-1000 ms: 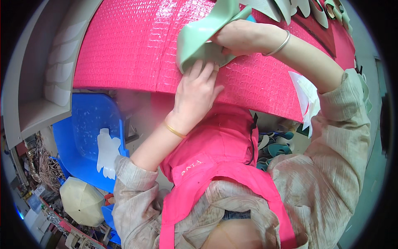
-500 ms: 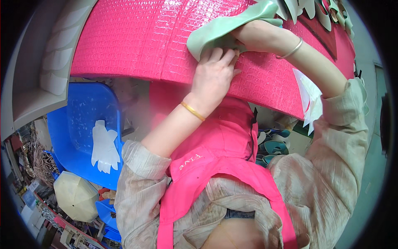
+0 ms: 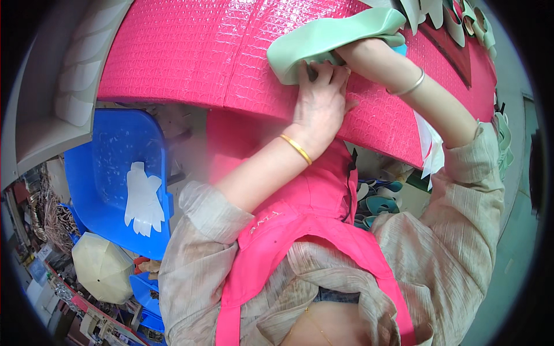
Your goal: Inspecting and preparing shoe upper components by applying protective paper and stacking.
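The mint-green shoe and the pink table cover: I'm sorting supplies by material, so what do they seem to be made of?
The mint-green shoe looks like smooth faux leather or soft plastic: an even matte sheen with no visible weave. The left hand presses its edge. The pink table cover looks like glossy embossed vinyl or bubbled plastic sheet: a regular raised grid catches highlights. Neither can be told for certain.

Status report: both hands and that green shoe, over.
Left hand pressing green shoe on pink mat. Right hand hidden inside shoe. Nothing in the way.
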A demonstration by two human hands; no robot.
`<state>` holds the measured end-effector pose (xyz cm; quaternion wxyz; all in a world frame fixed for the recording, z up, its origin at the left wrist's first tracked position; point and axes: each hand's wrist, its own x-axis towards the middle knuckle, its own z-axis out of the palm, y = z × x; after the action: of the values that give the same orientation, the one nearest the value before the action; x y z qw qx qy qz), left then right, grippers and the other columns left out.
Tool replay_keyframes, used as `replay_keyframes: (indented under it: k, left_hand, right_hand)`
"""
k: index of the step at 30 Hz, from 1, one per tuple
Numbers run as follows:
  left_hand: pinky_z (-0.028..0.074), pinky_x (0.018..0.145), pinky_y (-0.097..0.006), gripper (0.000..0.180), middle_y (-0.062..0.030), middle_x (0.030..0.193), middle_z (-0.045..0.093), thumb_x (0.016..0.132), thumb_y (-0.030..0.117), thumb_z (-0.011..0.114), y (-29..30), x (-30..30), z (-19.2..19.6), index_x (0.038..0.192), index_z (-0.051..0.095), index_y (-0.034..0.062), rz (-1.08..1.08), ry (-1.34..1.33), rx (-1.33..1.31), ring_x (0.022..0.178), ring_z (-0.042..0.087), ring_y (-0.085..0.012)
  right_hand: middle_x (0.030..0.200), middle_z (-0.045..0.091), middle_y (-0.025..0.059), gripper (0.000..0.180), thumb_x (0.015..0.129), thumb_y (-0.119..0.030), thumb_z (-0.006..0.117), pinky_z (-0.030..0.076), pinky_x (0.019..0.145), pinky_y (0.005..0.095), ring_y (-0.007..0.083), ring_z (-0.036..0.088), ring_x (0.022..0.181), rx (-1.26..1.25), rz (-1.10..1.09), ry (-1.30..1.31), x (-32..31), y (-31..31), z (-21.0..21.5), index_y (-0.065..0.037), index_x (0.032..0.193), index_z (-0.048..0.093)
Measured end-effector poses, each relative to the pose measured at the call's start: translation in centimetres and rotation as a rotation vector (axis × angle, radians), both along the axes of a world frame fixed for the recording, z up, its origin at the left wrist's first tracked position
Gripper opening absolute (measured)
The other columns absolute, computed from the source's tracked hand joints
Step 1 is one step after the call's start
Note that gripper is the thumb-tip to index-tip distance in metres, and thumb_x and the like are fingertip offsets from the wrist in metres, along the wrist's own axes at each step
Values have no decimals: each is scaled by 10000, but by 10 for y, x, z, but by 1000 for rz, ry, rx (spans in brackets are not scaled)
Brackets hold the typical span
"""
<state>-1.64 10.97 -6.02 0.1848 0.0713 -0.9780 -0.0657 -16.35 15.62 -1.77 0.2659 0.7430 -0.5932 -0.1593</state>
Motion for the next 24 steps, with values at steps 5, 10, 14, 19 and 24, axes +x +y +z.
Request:
replay_keyframes:
  k: [5,10,14,19,24]
  left_hand:
    - [275,939,-550,479,-103,1101,505,793,411,514,5,4,-1,1073,575,28,2,-90,30,1084,399,-280]
    - [412,850,-301,352,-138,947,572,676,96,533,-70,62,24,1003,568,-31,-84,-30,-41,943,529,-211]
    - [400,861,-300,288,-149,875,571,665,107,527,-70,54,41,906,579,-40,-214,-317,-505,897,534,-225]
    - [424,801,-325,105,-77,642,518,654,91,519,-83,41,48,711,555,11,-320,-80,-378,696,523,-206]
    - [394,937,-372,281,-188,873,602,703,108,517,-38,46,31,904,563,-83,-424,-127,-334,944,579,-282]
  right_hand:
    - [866,612,114,336,743,-143,544,482,734,309,246,596,846,216,-281,-512,35,15,12,-55,1067,553]
    - [1353,338,135,588,819,-317,519,270,1026,402,270,317,1256,95,-236,-911,61,36,-29,-82,1324,331]
    - [1356,348,109,673,774,-416,546,284,1019,395,266,329,1250,-53,-218,-880,72,17,-32,-102,1330,332]
    - [1065,590,95,296,753,-97,480,341,989,363,216,531,1045,-143,-41,-687,60,-12,-22,-23,1022,578]
    - [1058,587,102,341,700,-143,524,357,946,321,208,522,1051,638,-397,-257,48,35,48,-17,1012,580]
